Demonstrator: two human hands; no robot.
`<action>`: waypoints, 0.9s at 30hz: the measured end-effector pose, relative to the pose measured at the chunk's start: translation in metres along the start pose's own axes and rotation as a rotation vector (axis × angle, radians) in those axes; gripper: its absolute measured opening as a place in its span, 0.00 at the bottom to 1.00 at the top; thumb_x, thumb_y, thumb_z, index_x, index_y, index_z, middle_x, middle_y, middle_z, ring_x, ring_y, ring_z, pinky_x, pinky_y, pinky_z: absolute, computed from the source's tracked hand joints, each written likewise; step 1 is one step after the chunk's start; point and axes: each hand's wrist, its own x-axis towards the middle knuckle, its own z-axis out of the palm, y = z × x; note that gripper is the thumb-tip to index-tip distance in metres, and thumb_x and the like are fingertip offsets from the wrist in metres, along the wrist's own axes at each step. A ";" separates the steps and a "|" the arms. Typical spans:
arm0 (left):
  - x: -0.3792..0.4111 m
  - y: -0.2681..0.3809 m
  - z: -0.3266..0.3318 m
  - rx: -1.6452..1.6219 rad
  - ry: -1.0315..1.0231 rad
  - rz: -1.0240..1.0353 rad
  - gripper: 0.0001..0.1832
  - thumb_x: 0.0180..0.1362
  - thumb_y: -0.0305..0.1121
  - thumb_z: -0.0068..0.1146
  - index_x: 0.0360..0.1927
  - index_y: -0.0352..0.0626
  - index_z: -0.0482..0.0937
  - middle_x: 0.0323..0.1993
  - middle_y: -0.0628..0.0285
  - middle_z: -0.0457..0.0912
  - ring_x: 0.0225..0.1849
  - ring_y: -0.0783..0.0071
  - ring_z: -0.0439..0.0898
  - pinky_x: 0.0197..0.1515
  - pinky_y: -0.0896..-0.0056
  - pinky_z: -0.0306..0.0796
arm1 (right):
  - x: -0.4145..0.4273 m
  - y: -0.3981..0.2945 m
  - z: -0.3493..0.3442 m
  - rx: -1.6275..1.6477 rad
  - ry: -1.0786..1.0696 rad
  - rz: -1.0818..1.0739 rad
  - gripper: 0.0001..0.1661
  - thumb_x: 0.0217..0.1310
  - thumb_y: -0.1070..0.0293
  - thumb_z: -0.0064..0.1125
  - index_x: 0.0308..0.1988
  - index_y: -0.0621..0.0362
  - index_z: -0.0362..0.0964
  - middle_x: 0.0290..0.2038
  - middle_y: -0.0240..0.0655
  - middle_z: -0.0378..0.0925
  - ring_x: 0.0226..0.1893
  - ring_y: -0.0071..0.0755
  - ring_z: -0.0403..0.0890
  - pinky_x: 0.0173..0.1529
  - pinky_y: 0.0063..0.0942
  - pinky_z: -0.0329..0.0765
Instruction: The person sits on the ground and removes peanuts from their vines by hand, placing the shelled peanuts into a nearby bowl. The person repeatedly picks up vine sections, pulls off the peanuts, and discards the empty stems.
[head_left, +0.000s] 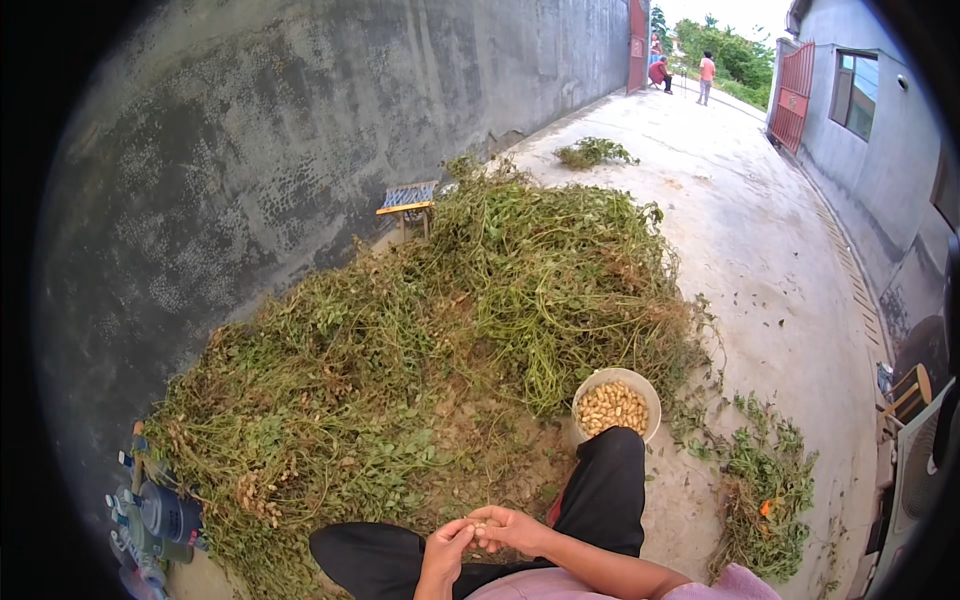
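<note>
My left hand (448, 549) and my right hand (512, 529) meet over my lap, fingertips together around something small and pale, perhaps a peanut pod (480, 534). Their fingers hide most of it. A white bucket (655, 427) filled with unshelled peanuts (613, 407) stands just beyond my right knee. In front of me spreads a large heap of pulled peanut plants (555, 277), green and brown, with clusters of pods (259, 499) showing at its left side.
A grey wall (300, 112) runs along the left, with a small stool (406, 199) beside it. Large plastic bottles (161, 514) lie at lower left. More plants (772, 487) lie at right on the concrete (795, 300). People (706, 73) are near the red gate (793, 101).
</note>
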 end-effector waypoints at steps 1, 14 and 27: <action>0.000 -0.001 -0.003 0.034 -0.007 0.009 0.08 0.58 0.28 0.55 0.39 0.36 0.79 0.24 0.66 0.78 0.22 0.82 0.74 0.19 0.87 0.62 | -0.001 -0.001 -0.001 0.000 -0.011 0.020 0.23 0.62 0.65 0.55 0.55 0.59 0.64 0.29 0.28 0.73 0.27 0.18 0.74 0.31 0.16 0.72; -0.010 0.020 0.010 0.286 -0.073 0.062 0.06 0.57 0.28 0.56 0.35 0.36 0.78 0.22 0.67 0.76 0.21 0.85 0.70 0.21 0.85 0.60 | -0.007 -0.008 0.001 -0.040 0.058 -0.041 0.18 0.57 0.65 0.62 0.44 0.60 0.68 0.29 0.27 0.72 0.27 0.18 0.72 0.30 0.18 0.69; 0.008 -0.009 0.000 0.526 0.125 0.349 0.04 0.55 0.26 0.55 0.31 0.35 0.74 0.22 0.68 0.75 0.23 0.86 0.71 0.23 0.82 0.64 | 0.000 -0.007 0.014 -0.051 0.177 -0.141 0.12 0.61 0.65 0.57 0.42 0.61 0.71 0.31 0.31 0.76 0.30 0.20 0.75 0.35 0.20 0.72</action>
